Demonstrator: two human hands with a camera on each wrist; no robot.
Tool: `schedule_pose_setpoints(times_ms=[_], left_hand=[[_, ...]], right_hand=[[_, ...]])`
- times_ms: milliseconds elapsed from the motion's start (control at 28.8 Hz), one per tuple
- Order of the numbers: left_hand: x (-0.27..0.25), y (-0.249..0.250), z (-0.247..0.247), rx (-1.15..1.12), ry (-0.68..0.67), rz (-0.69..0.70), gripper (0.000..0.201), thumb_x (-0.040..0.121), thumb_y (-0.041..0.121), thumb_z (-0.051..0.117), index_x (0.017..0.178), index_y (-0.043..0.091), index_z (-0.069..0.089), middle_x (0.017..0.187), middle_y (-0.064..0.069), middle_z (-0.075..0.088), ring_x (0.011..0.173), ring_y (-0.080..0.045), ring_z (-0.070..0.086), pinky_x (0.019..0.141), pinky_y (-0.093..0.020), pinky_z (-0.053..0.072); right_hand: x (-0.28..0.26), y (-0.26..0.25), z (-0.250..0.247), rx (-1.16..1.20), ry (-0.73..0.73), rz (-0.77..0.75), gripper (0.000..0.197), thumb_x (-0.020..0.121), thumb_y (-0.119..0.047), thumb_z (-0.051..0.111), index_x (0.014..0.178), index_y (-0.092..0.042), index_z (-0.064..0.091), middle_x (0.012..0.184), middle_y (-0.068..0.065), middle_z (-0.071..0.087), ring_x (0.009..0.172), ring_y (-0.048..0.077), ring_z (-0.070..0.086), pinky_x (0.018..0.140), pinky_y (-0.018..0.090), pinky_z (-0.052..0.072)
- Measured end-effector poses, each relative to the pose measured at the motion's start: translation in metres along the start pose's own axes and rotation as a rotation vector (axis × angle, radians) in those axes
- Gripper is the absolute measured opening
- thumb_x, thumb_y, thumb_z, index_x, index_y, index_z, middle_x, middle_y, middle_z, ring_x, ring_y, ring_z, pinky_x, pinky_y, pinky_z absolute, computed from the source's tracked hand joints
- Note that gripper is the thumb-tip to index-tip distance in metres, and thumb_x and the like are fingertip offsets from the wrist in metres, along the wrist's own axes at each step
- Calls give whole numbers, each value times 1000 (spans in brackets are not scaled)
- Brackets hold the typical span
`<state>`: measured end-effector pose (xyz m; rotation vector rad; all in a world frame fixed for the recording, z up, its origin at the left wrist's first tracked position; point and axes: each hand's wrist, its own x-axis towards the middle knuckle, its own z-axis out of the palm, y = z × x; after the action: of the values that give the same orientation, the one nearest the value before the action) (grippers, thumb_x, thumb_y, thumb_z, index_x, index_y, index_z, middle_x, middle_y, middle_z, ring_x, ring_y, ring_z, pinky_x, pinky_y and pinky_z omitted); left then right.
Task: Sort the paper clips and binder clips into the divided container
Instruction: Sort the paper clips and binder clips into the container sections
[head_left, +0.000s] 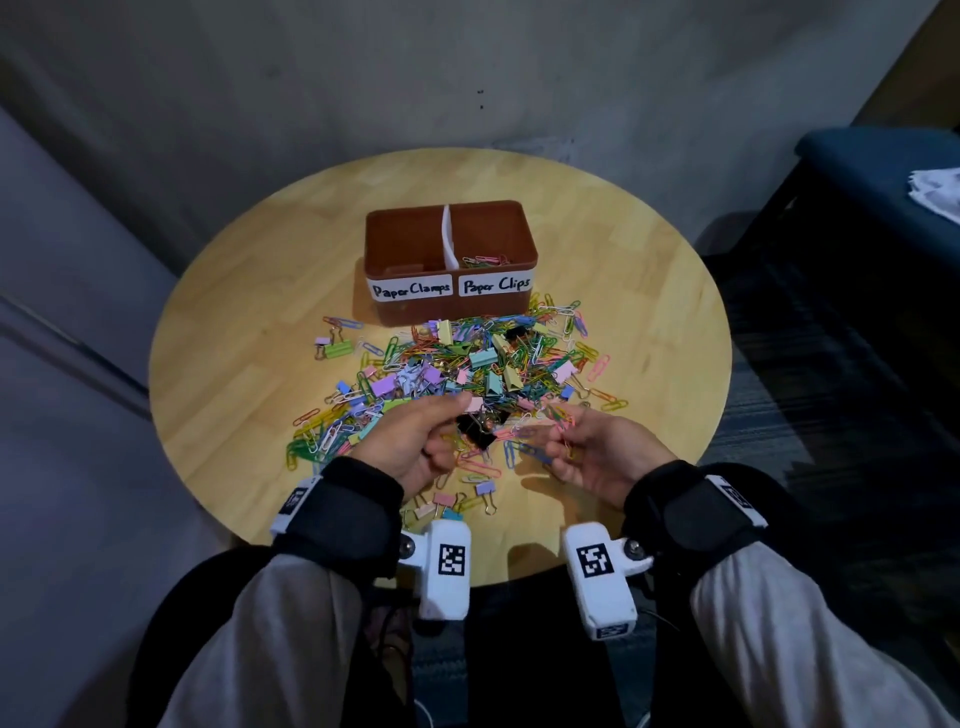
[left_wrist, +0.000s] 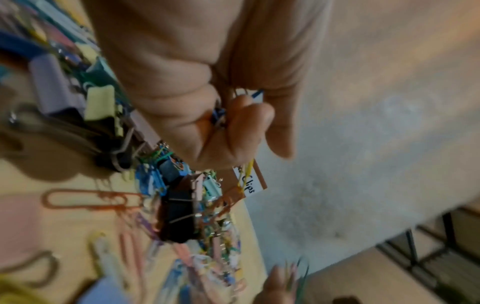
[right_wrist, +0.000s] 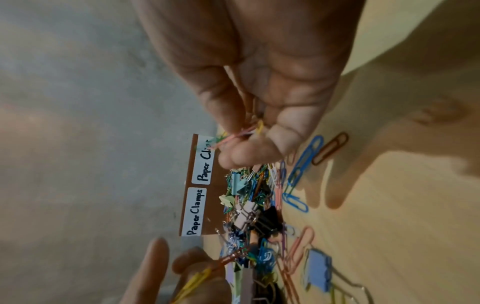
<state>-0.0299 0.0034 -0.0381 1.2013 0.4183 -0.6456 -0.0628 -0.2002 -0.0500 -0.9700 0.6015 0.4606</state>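
Observation:
A brown divided container (head_left: 375, 244) stands at the table's middle, labelled "Paper Clamps" on the left and "Paper Clips" on the right. Several paper clips (head_left: 485, 260) lie in its right compartment. In front of it spreads a mixed pile of coloured paper clips and binder clips (head_left: 467, 364). My left hand (head_left: 447, 421) hovers over the pile's near side, fingers curled round a few paper clips (left_wrist: 255, 95). My right hand (head_left: 561, 434) is beside it, pinching a bunch of pink, yellow and green paper clips (right_wrist: 249, 131). A black binder clip (head_left: 475, 434) lies between the hands.
The round wooden table (head_left: 234, 364) ends close to my wrists. Loose clips, among them a blue binder clip (right_wrist: 318, 269), lie near that front edge. A dark blue seat (head_left: 883, 171) with white cloth on it stands at the right. A grey wall is behind.

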Motion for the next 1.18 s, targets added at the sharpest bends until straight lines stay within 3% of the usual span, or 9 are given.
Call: schedule_pose_setpoints(times_ms=[139,313,417,591,764,903,1007,1077,1181], left_hand=[[-2,4,-2,-112,-81,37,34,90,-16,42,72,13,42,49,3,42,35,-3,30,34,-12,25],[1,3,-3,-162,-98,-65,30,91,-15,35,103,1,57,88,-16,63,55,-12,58,41,-16,46],[1,1,-4,-177,-139,-108,36,93,-16,34,115,-3,58,111,-28,65,84,-24,72,62,-27,60],[0,1,1,7,-55,-25,29,97,-10,38,116,-2,59,87,-16,66,55,-13,58,49,-22,54],[8,-5,1,357,119,116,27,101,23,48,97,6,68,53,4,33,43,-11,24,43,-20,18],[7,-8,1,715,218,336,27,94,28,60,73,15,71,66,3,55,56,-13,47,58,-25,34],[2,-9,2,1296,253,429,11,86,23,67,76,27,71,78,12,65,76,-10,62,66,-23,45],[0,-10,4,1504,233,389,10,85,24,66,86,31,72,86,15,65,85,-10,62,70,-24,48],[2,-11,9,1631,211,380,13,85,28,69,96,33,71,100,12,67,95,-14,62,79,-28,50]], right_hand=[[-4,-1,-3,125,-85,56,11,75,-15,45,82,-9,51,72,9,55,49,17,53,45,19,46],[-2,-4,-1,5,7,17,40,97,-42,42,68,-15,49,60,1,50,47,13,47,44,17,37],[0,-5,-1,7,60,1,33,101,-32,38,74,-16,49,57,-1,54,45,11,49,41,17,38],[-2,-12,-1,23,106,-45,43,98,-39,45,63,-15,51,58,-1,53,41,9,46,38,14,33],[-1,-15,3,-227,276,-107,46,99,-35,45,58,-14,44,55,1,45,39,10,36,41,22,21],[-14,-14,17,-354,312,-256,26,99,-3,40,77,-8,54,35,-6,49,30,2,49,38,19,32],[-7,-8,13,-980,432,-318,15,79,-24,76,76,-17,63,70,-5,63,76,16,64,63,24,45],[-6,-7,13,-1462,512,-198,36,72,-39,79,99,-20,64,96,-1,63,95,22,60,72,28,43],[-5,-6,16,-1694,505,-163,47,74,-37,77,112,-16,58,112,5,62,105,26,59,77,31,45]])
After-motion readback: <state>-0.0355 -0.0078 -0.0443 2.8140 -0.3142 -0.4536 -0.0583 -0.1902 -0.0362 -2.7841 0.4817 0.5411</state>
